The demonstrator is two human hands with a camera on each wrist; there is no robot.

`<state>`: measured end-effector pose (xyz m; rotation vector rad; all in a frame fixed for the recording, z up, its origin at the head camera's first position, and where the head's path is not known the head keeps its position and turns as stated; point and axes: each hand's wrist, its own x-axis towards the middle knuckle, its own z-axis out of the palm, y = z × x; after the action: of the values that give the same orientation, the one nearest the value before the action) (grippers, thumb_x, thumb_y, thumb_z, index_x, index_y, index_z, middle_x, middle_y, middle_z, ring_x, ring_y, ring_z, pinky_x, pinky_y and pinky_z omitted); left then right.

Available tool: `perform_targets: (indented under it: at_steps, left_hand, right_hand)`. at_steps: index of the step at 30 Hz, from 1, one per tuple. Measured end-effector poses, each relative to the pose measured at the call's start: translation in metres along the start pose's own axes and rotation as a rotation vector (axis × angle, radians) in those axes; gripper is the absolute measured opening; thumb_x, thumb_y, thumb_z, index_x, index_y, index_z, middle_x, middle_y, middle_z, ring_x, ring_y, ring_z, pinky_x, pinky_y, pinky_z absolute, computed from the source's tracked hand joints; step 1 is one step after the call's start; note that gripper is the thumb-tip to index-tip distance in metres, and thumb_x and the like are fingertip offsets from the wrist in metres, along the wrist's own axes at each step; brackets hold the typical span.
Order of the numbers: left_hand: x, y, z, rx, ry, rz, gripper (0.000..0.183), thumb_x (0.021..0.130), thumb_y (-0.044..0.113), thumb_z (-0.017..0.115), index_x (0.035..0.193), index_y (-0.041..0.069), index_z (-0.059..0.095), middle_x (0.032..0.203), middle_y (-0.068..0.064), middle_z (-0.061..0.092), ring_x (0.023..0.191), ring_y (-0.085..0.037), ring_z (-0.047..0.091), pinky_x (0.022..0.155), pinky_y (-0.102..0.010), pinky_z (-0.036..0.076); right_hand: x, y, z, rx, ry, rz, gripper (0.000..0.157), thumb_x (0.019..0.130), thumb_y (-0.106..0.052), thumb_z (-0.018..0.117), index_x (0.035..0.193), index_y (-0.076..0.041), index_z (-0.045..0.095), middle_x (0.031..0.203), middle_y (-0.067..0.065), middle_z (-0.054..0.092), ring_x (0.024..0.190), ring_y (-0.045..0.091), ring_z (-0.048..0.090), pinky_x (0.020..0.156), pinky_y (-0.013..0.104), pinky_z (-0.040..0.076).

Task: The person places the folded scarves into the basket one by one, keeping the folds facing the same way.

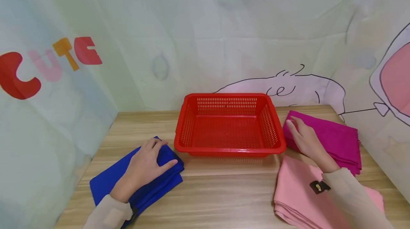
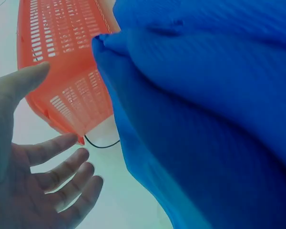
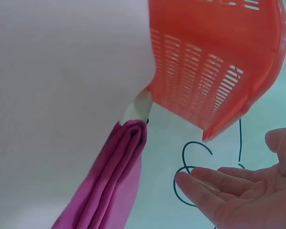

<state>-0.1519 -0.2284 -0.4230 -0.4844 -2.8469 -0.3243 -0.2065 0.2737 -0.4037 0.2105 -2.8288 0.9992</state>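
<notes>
Over the folded blue cloth (image 1: 112, 175) at the left, my left hand (image 1: 144, 161) hovers palm down with fingers spread; the left wrist view shows this hand (image 2: 43, 171) apart from the cloth (image 2: 205, 114). My right hand (image 1: 307, 140) reaches over the near left side of a folded magenta cloth (image 1: 336, 133). In the right wrist view, that hand's fingers (image 3: 219, 186) are extended and hold nothing, with the magenta cloth (image 3: 105, 186) off to one side. A folded pink cloth (image 1: 301, 193) lies nearer, partly hidden under my right forearm.
A red perforated basket (image 1: 230, 150) stands between the hands, toward the back of the wooden table (image 1: 217, 200); no cloth shows inside. A printed curtain (image 1: 198, 44) hangs behind and along both sides. On the pink cloth sits a small dark patch (image 1: 319, 186).
</notes>
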Motion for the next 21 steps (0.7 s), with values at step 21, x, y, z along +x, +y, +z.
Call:
perform_targets:
  at_steps: [21]
  left_hand:
    - [-0.008,0.021,0.008,-0.076,-0.225,0.058,0.06,0.072,0.043,0.087,0.114,0.005,0.066,0.107,-0.007,0.06,0.1,-0.025,0.061,0.087,-0.047,0.056]
  right_hand:
    - [0.02,-0.019,0.011,0.052,0.023,-0.026,0.056,0.11,-0.03,0.035,0.141,0.016,0.039,0.13,0.037,0.054,0.119,0.048,0.053,0.101,0.062,0.041]
